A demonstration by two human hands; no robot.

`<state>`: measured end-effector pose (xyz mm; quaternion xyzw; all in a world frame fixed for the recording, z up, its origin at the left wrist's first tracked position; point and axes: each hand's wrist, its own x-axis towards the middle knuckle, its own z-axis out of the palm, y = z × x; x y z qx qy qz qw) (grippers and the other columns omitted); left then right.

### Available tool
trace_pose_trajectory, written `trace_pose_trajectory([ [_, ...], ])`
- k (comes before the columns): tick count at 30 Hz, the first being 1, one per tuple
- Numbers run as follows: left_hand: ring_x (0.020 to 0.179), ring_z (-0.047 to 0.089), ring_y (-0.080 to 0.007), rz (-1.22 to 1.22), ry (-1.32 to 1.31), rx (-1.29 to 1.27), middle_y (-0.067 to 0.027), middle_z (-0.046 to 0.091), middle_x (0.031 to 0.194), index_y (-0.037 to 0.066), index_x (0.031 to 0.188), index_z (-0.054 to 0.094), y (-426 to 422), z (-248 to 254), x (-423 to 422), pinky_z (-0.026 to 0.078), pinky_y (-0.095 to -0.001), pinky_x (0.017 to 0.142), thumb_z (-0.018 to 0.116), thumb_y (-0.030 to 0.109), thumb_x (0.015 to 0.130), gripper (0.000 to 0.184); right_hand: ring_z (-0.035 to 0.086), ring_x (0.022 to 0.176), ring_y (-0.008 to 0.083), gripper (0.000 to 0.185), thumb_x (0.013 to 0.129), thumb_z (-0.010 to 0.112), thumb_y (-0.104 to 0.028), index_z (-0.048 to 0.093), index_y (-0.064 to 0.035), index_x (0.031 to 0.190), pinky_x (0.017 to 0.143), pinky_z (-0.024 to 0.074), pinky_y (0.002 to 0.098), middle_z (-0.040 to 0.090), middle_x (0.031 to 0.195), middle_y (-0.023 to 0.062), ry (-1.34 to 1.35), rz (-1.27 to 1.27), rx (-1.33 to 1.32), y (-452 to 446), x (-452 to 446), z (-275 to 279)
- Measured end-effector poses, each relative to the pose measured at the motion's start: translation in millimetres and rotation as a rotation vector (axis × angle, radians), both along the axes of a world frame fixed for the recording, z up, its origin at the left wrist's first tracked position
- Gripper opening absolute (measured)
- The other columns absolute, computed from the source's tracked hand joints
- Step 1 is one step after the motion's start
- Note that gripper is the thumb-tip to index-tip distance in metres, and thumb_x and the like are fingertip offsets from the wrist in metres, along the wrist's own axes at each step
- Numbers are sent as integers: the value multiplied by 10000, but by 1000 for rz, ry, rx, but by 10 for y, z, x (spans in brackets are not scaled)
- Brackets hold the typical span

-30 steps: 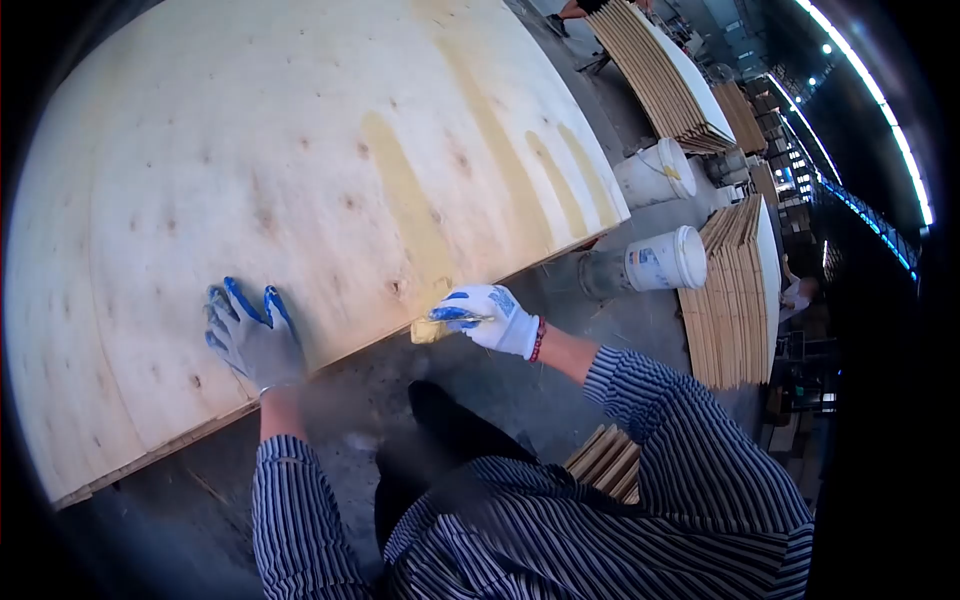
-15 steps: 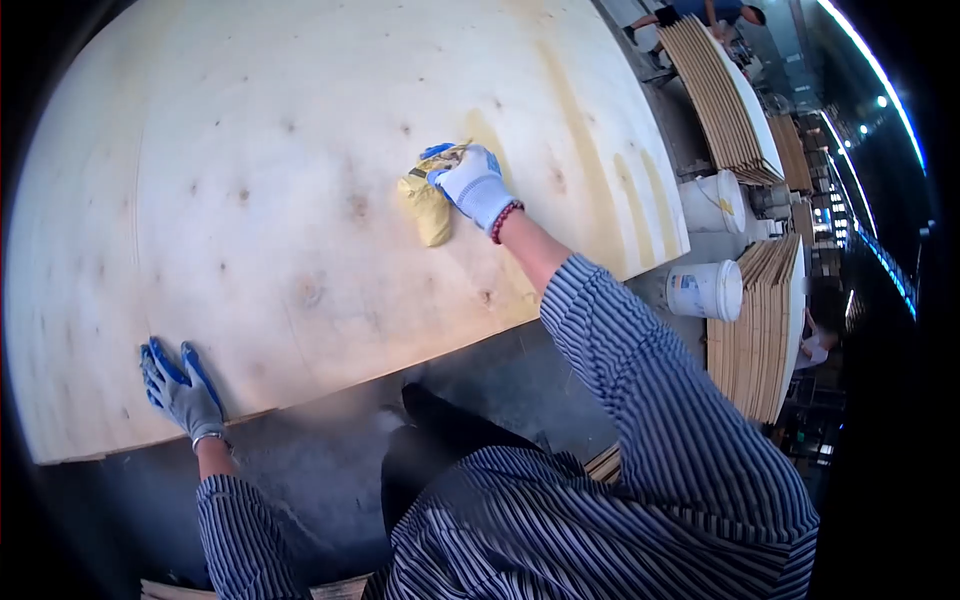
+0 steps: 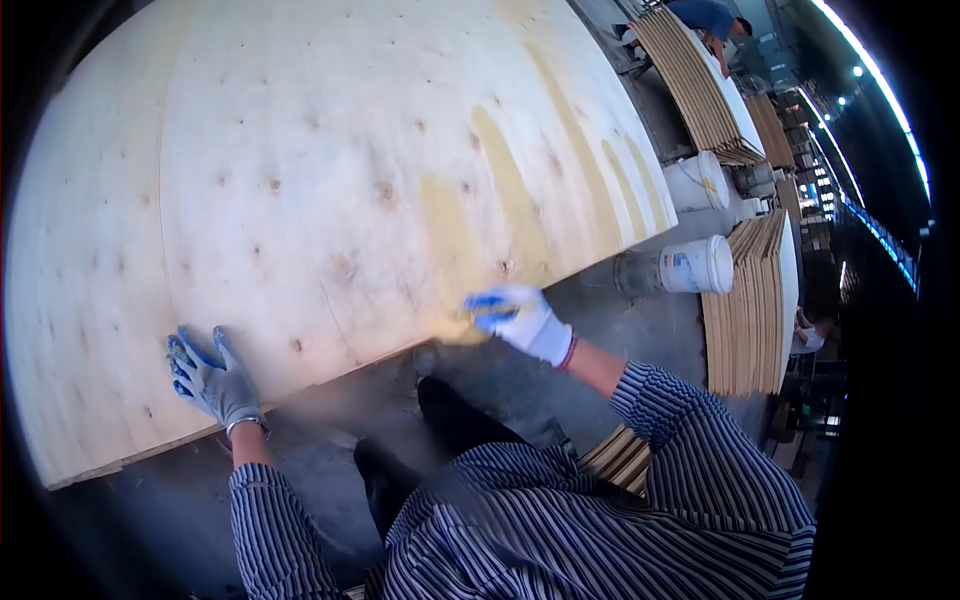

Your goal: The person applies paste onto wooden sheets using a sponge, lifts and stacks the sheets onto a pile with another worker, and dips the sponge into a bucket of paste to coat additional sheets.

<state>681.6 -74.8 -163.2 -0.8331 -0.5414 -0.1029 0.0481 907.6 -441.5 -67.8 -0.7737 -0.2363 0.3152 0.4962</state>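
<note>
A large pale plywood sheet [image 3: 300, 130] with knots and long yellowish streaks spreads out in front of me. My right hand [image 3: 528, 326], in a white and blue work glove, is closed on a yellow-stained cloth [image 3: 455, 330] at the sheet's near edge. Both are smeared by motion, and the cloth's exact shape cannot be made out. Wide yellow streaks run up the sheet above that hand. Gloved too, my left hand [image 3: 215, 380] lies flat with fingers spread on the sheet's near left edge and holds nothing.
To the right, a white bucket [image 3: 698, 265] stands on the floor, with another white bucket [image 3: 700, 183] beyond it. Stacks of boards [image 3: 748, 310] rise beside them, and a farther stack [image 3: 690, 90] has a person [image 3: 705, 15] bending over it. Another person [image 3: 808, 332] is partly visible at right.
My right hand has drawn the cloth toward me, down to the near edge. A yellow streak now shows along that path. My left hand stays flat on the sheet; the view has shifted slightly.
</note>
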Motion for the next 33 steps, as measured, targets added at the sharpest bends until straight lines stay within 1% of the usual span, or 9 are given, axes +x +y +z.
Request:
trace_pose_trajectory([
  [5, 1404, 327, -311, 14, 29, -66, -119, 344, 1538, 135, 1477, 371, -43, 100, 34, 228, -501, 1124, 420, 543, 965, 656, 678, 823, 169, 382, 810, 698, -71, 619, -33, 1182, 704, 563, 323, 700, 1013, 76, 393, -449, 221, 733, 434, 49],
  [9, 1433, 272, -311, 12, 4, -116, -116, 298, 1561, 145, 1492, 341, -65, 124, 23, 193, -520, 1141, 392, 551, 969, 664, 668, 860, 311, 236, 812, 640, -211, 708, -161, 1032, 754, 530, 423, 700, 994, 119, -669, -67, -306, 1403, 1344, -1083],
  [17, 1179, 548, -307, -232, -205, -42, -113, 580, 1324, 122, 1286, 598, 330, 207, -277, 440, -393, 975, 597, 375, 906, 456, 650, 874, 325, 184, 863, 587, -146, 720, -159, 990, 746, 523, 409, 687, 963, 109, -789, 183, -261, 906, -291, -196],
  [19, 1091, 594, -334, -64, -435, -551, -152, 636, 1213, 80, 1247, 595, 703, 633, -502, 423, -380, 964, 565, 297, 932, 384, 668, 890, 295, 230, 800, 702, -97, 716, -133, 1027, 770, 530, 354, 691, 964, 114, -813, 322, -410, 717, -584, -84],
  [21, 1230, 507, -325, -200, -326, 7, -152, 552, 1345, 101, 1328, 544, 1739, -142, -1246, 390, -382, 1010, 537, 329, 962, 431, 684, 903, 235, 305, 791, 729, -68, 684, -85, 1093, 781, 537, 321, 706, 988, 103, -597, 226, -285, 763, -741, 40],
  [26, 1354, 388, -300, 17, 74, 84, -110, 412, 1493, 189, 1449, 422, 1856, -118, -1478, 297, -473, 1080, 435, 505, 980, 565, 687, 898, 154, 313, 809, 685, 34, 648, 48, 1120, 768, 556, 257, 709, 1048, 64, 364, -578, 291, 1670, -196, 71],
  [28, 1372, 368, -303, 24, 51, 18, -106, 393, 1511, 165, 1458, 411, 1831, -58, -1454, 262, -464, 1101, 457, 478, 979, 573, 698, 859, 169, 276, 835, 657, -25, 676, -9, 1109, 753, 559, 284, 717, 1055, 68, 140, -418, 243, 2071, 189, -194],
  [29, 1372, 368, -303, 27, 63, 23, -106, 393, 1511, 165, 1458, 411, 1849, -53, -1464, 262, -464, 1101, 457, 478, 979, 573, 700, 836, 219, 247, 833, 636, -123, 705, -103, 1070, 758, 555, 341, 722, 1034, 82, -658, -72, 88, 2050, 675, -1043],
  [33, 1362, 380, -306, -7, 11, 36, -126, 406, 1497, 156, 1443, 431, 1811, -25, -1437, 276, -467, 1091, 459, 473, 979, 564, 674, 850, 298, 226, 793, 642, -214, 707, -166, 1004, 783, 531, 390, 705, 939, 111, -686, -32, -333, 2733, 505, -335],
])
